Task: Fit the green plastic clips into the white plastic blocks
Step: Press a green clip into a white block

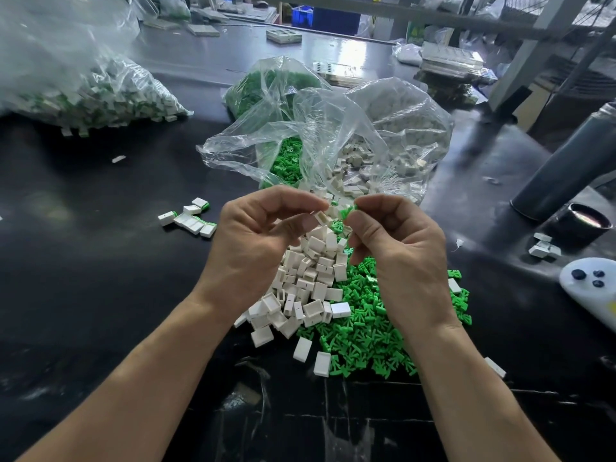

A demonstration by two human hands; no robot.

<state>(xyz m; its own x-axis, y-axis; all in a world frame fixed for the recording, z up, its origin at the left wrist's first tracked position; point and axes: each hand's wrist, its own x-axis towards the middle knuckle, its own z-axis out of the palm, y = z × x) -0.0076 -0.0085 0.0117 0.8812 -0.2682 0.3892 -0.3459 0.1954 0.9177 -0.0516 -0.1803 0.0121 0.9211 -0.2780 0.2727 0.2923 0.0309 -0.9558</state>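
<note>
Our left hand (263, 235) pinches a white block (322, 217); our right hand (396, 248), at three o'clock, pinches a green clip (346, 213). Misaligned, the clip could jam or drop.

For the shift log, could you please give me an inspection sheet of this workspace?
Surface: glossy black table, scuffed near the front edge.
Job's things: loose white plastic blocks beside loose green plastic clips; finished pieces at left.
Clutter: clear plastic bags of parts, grey cylinder, white controller.
Hands: left hand pinches a white block; right hand pinches a green clip.
Cables: nothing seen.
Surroundings: blue crate, metal frame.
</note>
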